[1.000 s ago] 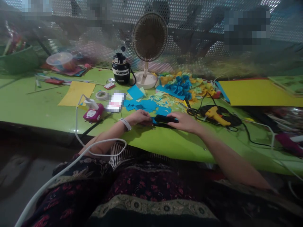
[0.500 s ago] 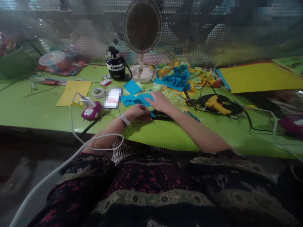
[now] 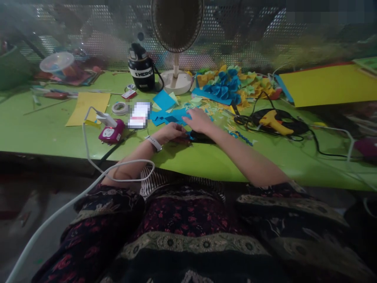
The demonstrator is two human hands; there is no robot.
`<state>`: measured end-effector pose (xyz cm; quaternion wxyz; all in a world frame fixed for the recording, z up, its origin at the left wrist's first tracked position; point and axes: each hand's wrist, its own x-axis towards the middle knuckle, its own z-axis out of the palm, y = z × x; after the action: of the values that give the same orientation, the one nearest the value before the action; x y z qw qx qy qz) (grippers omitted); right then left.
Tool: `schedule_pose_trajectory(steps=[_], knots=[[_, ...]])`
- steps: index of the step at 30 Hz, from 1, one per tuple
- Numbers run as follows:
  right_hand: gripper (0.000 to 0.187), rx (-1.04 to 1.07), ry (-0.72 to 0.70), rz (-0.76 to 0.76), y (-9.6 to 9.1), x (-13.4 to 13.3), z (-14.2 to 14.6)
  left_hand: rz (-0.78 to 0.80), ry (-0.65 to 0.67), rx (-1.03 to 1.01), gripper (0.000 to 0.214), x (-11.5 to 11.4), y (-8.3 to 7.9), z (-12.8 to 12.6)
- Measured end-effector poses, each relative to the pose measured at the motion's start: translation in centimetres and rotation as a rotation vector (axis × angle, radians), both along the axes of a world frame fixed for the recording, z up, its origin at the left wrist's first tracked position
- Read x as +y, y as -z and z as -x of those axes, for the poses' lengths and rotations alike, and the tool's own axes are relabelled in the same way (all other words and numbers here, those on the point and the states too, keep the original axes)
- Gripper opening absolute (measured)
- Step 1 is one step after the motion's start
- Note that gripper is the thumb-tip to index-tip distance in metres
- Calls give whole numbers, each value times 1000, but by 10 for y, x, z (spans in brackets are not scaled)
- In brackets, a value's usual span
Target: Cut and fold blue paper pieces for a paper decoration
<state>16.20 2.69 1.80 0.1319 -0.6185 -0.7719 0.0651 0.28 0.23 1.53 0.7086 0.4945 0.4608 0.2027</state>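
My left hand (image 3: 172, 133), with a white watch band on its wrist, lies curled at the left end of a black object (image 3: 202, 137), touching a scrap of blue paper (image 3: 188, 135) there. The object's shape is too hidden to name it. My right hand (image 3: 198, 121) rests flat, fingers extended, just above that object, its fingertips reaching sheets of cut blue paper (image 3: 172, 116). A twisted blue paper strip (image 3: 240, 138) lies to the right of my right hand.
The green table (image 3: 44, 133) holds a pile of blue and yellow paper shapes (image 3: 224, 88), a yellow glue gun (image 3: 272, 122), a tape roll (image 3: 120, 108), a magenta plug (image 3: 111, 132), a black flask (image 3: 140, 68) and a fan (image 3: 176, 23). A white cable (image 3: 88, 184) crosses my left forearm.
My right hand has left the black object and moved up and left onto the blue paper. The whole view has tilted, so the table sits higher in the picture.
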Motion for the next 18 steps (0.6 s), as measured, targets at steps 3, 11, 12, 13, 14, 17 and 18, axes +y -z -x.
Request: schedule_pose_trajectory(steps=[3,11,12,13,14,17,18], knots=[[38,6,-6,22,-1,1,-1,-17,14,-5,19,-2,-1,0],[34,48,-33,43,-4,5,-4,-31,23,31,16,-4,-5,-1],[34,49,-33,43,-5,5,-4,-33,24,35,16,-4,-5,-1],[34,47,-35,44,-5,4,-4,-34,23,39,16,-4,-5,-1],[34,45,-38,46,-5,4,-4,-34,24,39,16,-4,-5,-1],[33,45,-37,56,-6,3,-3,-33,26,32,16,-2,-3,-1],[33,48,-35,61,-7,3,-3,-33,29,26,17,-2,-3,-1]])
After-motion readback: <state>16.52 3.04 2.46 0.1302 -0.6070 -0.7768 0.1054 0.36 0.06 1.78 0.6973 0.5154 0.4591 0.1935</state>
